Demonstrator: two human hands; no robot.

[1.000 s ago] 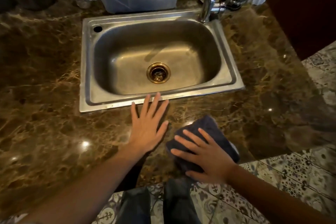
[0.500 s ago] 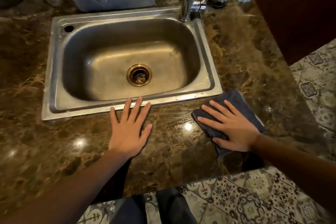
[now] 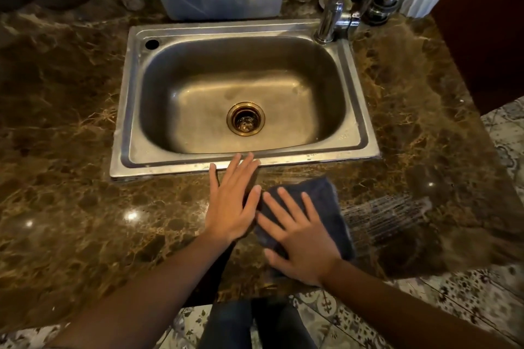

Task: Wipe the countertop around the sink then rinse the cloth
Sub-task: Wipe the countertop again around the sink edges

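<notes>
Swept back leftward from 0.5 s ago, my right hand [image 3: 300,238] presses the dark cloth [image 3: 323,207] flat-fingered on the worktop [image 3: 85,221] before the sink [image 3: 170,166], beside my flat, empty left hand [image 3: 231,201]; mid-wipe, next I'd cover the sink's remaining sides.

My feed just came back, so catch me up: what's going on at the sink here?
A person is wiping the marble countertop in front of the sink. The right hand presses flat, fingers spread, on a dark blue cloth lying between the sink's front rim and the counter edge. The left hand rests flat beside it, fingertips at the rim. Wet streaks show right of the cloth. No water runs from the faucet, so rinsing is not yet begun.
</notes>
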